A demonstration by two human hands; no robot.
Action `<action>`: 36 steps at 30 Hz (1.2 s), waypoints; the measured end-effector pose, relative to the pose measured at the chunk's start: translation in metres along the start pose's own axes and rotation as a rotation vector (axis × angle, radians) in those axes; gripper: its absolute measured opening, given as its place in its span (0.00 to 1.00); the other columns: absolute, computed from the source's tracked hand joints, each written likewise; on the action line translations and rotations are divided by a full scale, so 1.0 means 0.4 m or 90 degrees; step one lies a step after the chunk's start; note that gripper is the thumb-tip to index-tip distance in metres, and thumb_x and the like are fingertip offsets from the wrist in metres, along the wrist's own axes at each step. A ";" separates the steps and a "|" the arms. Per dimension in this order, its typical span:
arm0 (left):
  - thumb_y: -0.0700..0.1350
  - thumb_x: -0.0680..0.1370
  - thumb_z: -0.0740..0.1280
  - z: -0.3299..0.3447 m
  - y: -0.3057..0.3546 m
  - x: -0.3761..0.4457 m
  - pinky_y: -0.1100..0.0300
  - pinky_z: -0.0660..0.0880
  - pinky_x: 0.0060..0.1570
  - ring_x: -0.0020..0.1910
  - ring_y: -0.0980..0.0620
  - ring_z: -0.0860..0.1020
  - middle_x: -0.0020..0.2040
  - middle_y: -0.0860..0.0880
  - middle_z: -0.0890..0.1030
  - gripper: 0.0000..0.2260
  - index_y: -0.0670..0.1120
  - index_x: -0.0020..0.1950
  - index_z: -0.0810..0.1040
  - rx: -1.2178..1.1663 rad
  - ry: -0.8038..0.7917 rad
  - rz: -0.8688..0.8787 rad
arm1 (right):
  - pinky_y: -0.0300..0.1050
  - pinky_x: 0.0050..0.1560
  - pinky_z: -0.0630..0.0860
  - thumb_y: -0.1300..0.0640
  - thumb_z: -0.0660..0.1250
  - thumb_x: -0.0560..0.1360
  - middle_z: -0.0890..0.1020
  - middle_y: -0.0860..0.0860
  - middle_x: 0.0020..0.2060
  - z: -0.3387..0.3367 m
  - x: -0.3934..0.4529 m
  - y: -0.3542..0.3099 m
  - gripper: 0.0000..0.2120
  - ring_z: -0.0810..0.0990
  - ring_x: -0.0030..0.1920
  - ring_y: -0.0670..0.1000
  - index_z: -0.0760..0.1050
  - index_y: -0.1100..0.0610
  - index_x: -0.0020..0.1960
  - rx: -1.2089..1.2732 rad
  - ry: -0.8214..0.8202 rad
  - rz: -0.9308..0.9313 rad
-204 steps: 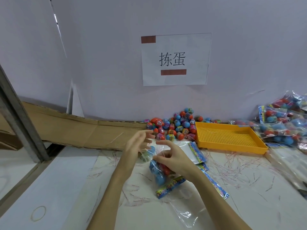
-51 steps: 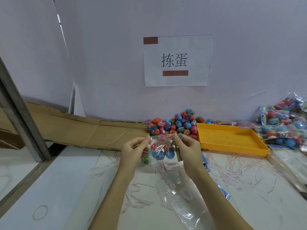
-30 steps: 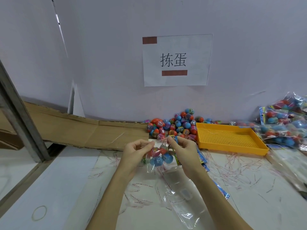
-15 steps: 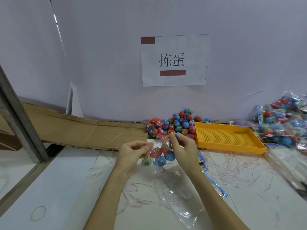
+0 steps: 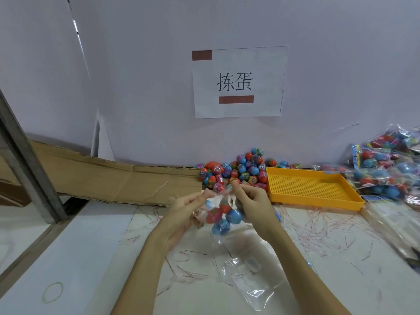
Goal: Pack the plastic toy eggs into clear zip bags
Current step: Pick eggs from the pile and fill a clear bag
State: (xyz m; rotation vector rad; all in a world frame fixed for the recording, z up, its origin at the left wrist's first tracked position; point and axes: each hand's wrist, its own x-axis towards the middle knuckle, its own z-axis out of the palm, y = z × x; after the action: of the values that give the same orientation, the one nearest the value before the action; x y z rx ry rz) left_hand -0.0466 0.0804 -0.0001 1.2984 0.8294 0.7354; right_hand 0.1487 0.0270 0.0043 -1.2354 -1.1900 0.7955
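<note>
A clear zip bag [image 5: 221,213] with several blue and red toy eggs inside hangs above the table between both hands. My left hand [image 5: 185,209] pinches the bag's top edge on the left. My right hand [image 5: 252,201] pinches the same edge on the right, close to the left one. Behind them a heap of loose toy eggs [image 5: 236,172] lies against the wall. Empty clear bags [image 5: 247,276] lie flat on the table under my forearms.
An empty yellow mesh tray [image 5: 311,189] sits right of the egg heap. Filled bags of eggs [image 5: 386,169] pile up at the far right. Red plastic strips litter the white table [image 5: 91,258]. Brown cardboard [image 5: 109,176] leans at the back left, beside a metal post [image 5: 27,160].
Over the last seconds the filled bag was lifted off the table. Both hands have drawn closer together along its top edge, and the bag swings slightly.
</note>
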 end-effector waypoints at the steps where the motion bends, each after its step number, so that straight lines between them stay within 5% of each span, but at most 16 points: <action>1: 0.65 0.75 0.71 -0.001 0.002 -0.005 0.56 0.82 0.52 0.50 0.48 0.86 0.51 0.47 0.88 0.20 0.53 0.56 0.87 0.044 -0.045 -0.012 | 0.40 0.27 0.67 0.40 0.65 0.78 0.70 0.50 0.26 0.006 -0.006 -0.002 0.22 0.67 0.25 0.49 0.76 0.52 0.32 0.027 -0.031 0.011; 4: 0.68 0.76 0.70 0.002 -0.001 -0.008 0.60 0.79 0.49 0.46 0.50 0.84 0.53 0.45 0.87 0.22 0.52 0.58 0.87 0.139 -0.103 0.015 | 0.49 0.40 0.81 0.40 0.64 0.79 0.83 0.60 0.40 0.037 -0.011 -0.006 0.25 0.82 0.40 0.62 0.83 0.63 0.49 0.116 -0.010 0.053; 6: 0.63 0.78 0.69 0.006 0.001 -0.004 0.58 0.79 0.52 0.51 0.47 0.84 0.54 0.43 0.86 0.18 0.52 0.57 0.87 0.111 -0.047 0.059 | 0.50 0.47 0.84 0.39 0.60 0.80 0.86 0.57 0.47 0.049 -0.006 -0.009 0.26 0.86 0.47 0.58 0.83 0.60 0.57 0.214 0.032 0.101; 9: 0.55 0.77 0.71 0.010 -0.001 0.013 0.59 0.82 0.41 0.45 0.47 0.86 0.51 0.42 0.87 0.17 0.46 0.59 0.85 -0.104 0.064 0.100 | 0.46 0.50 0.81 0.35 0.59 0.78 0.87 0.54 0.48 0.035 0.002 -0.009 0.29 0.86 0.50 0.52 0.79 0.58 0.64 0.340 0.065 0.160; 12: 0.49 0.79 0.69 0.009 -0.007 0.026 0.53 0.84 0.40 0.44 0.39 0.87 0.50 0.35 0.86 0.20 0.40 0.67 0.76 -0.233 0.069 0.094 | 0.48 0.56 0.83 0.37 0.62 0.80 0.87 0.54 0.54 0.032 0.001 0.001 0.25 0.85 0.57 0.54 0.81 0.57 0.61 0.328 -0.005 0.190; 16: 0.49 0.84 0.66 0.008 -0.009 0.019 0.48 0.84 0.46 0.52 0.32 0.85 0.58 0.35 0.85 0.14 0.47 0.68 0.74 -0.170 -0.016 0.090 | 0.48 0.55 0.83 0.44 0.66 0.81 0.84 0.60 0.55 0.038 -0.005 0.006 0.21 0.84 0.57 0.58 0.80 0.62 0.60 0.280 -0.001 0.140; 21: 0.66 0.79 0.64 0.026 -0.014 0.023 0.54 0.79 0.50 0.48 0.45 0.84 0.49 0.46 0.86 0.25 0.44 0.54 0.82 0.074 0.202 0.171 | 0.40 0.46 0.79 0.51 0.67 0.82 0.86 0.54 0.48 0.016 -0.006 0.007 0.12 0.83 0.47 0.49 0.81 0.58 0.59 0.209 -0.061 0.137; 25: 0.56 0.81 0.69 0.027 -0.013 0.021 0.48 0.81 0.45 0.42 0.44 0.85 0.41 0.43 0.85 0.16 0.43 0.47 0.81 0.064 0.259 0.187 | 0.40 0.44 0.79 0.52 0.66 0.82 0.85 0.54 0.48 0.026 -0.015 -0.005 0.11 0.83 0.47 0.51 0.83 0.57 0.58 0.164 -0.118 0.129; 29: 0.50 0.80 0.72 0.026 -0.023 0.026 0.49 0.83 0.39 0.40 0.45 0.85 0.38 0.44 0.84 0.12 0.42 0.44 0.83 0.125 0.258 0.243 | 0.44 0.46 0.80 0.41 0.63 0.81 0.87 0.53 0.50 0.033 -0.019 -0.011 0.18 0.85 0.47 0.54 0.87 0.50 0.53 0.071 -0.101 0.114; 33: 0.51 0.79 0.72 0.023 -0.019 0.027 0.62 0.80 0.33 0.40 0.51 0.86 0.39 0.48 0.86 0.10 0.44 0.44 0.85 0.062 0.316 0.246 | 0.42 0.47 0.82 0.46 0.66 0.80 0.88 0.53 0.46 0.027 -0.019 -0.003 0.15 0.86 0.47 0.53 0.87 0.53 0.52 0.060 -0.106 0.100; 36: 0.51 0.80 0.72 0.027 -0.021 0.028 0.59 0.81 0.32 0.38 0.52 0.84 0.37 0.52 0.84 0.10 0.49 0.41 0.83 0.112 0.377 0.308 | 0.46 0.52 0.83 0.49 0.67 0.81 0.88 0.54 0.48 0.036 -0.016 -0.001 0.14 0.86 0.52 0.54 0.86 0.57 0.56 0.096 -0.080 0.087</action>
State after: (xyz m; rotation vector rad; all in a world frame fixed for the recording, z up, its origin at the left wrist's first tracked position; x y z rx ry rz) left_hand -0.0315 0.0834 -0.0089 1.4796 1.0758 1.5060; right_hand 0.1334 0.0248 0.0018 -1.1641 -1.1320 1.0583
